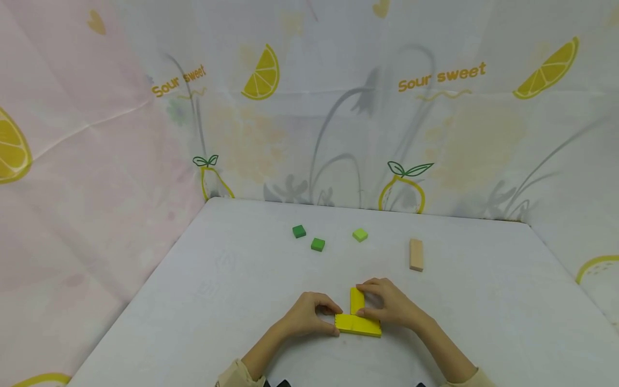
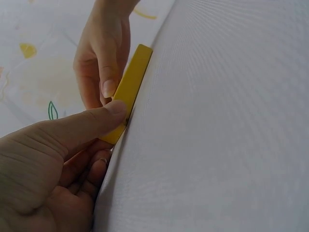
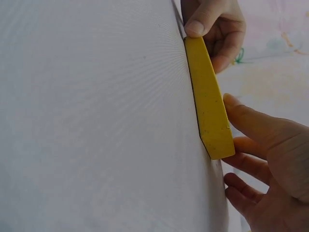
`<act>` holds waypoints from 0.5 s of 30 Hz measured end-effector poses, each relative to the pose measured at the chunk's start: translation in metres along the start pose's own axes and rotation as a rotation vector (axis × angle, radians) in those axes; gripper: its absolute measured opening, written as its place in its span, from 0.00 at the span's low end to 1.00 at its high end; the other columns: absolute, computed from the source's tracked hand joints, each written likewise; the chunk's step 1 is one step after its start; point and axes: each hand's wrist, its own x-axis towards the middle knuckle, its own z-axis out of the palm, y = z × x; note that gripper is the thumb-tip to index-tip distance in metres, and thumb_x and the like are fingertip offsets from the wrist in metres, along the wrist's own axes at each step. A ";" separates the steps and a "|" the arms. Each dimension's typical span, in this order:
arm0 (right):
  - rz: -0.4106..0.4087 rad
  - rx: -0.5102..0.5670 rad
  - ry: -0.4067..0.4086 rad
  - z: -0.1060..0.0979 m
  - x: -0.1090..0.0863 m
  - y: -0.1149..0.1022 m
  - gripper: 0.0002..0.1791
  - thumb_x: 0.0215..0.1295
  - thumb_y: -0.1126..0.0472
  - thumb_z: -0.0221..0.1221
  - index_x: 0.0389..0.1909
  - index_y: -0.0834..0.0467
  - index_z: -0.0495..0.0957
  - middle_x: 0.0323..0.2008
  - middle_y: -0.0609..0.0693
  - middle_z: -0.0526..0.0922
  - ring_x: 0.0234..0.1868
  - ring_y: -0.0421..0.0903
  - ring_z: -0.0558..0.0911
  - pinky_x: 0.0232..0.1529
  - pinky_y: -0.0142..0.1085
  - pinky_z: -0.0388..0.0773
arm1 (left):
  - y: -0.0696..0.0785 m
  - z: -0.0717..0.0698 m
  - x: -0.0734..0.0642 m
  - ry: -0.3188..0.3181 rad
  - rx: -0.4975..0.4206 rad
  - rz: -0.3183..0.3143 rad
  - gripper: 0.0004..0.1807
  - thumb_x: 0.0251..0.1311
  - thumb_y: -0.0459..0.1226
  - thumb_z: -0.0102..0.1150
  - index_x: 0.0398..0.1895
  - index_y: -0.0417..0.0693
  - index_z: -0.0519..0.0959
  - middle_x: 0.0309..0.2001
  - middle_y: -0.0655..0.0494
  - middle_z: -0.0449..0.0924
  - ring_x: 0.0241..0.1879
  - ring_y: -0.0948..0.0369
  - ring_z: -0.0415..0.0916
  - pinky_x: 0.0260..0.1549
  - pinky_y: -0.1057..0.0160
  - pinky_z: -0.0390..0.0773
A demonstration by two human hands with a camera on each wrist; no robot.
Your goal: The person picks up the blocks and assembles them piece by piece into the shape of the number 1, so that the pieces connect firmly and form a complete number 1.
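Note:
Two yellow wooden blocks lie on the white table in the head view. One long yellow block (image 1: pixel 360 325) runs crosswise in front. A narrower yellow block (image 1: pixel 357 300) points away from me, its near end against the long one's far side. My left hand (image 1: pixel 309 316) pinches the long block's left end between thumb and forefinger. My right hand (image 1: pixel 389 304) grips the narrower block, fingertip at its far end and thumb near the long block. In the right wrist view, the long block (image 3: pixel 207 92) shows its near face and largely hides the narrower one.
Beyond the hands lie two dark green blocks (image 1: pixel 299 231) (image 1: pixel 317 244), a light green block (image 1: pixel 360 235) and a plain wood-coloured block (image 1: pixel 416 255). A lemon-printed cloth (image 1: pixel 309 134) hangs behind the white table (image 1: pixel 232 301).

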 end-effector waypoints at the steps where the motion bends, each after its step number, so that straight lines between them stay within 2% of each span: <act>1: 0.003 0.005 0.001 0.000 0.000 0.000 0.30 0.57 0.47 0.63 0.55 0.64 0.76 0.52 0.57 0.77 0.53 0.57 0.72 0.55 0.57 0.67 | 0.000 0.000 0.000 0.001 -0.002 -0.001 0.16 0.42 0.34 0.74 0.38 0.42 0.84 0.36 0.59 0.83 0.34 0.71 0.74 0.38 0.72 0.75; 15: -0.019 0.069 -0.011 0.000 -0.001 0.007 0.31 0.58 0.50 0.64 0.56 0.66 0.74 0.53 0.59 0.77 0.55 0.59 0.72 0.56 0.58 0.66 | 0.002 -0.001 -0.001 -0.002 -0.010 -0.011 0.16 0.41 0.34 0.74 0.38 0.42 0.84 0.36 0.59 0.83 0.35 0.71 0.75 0.39 0.72 0.75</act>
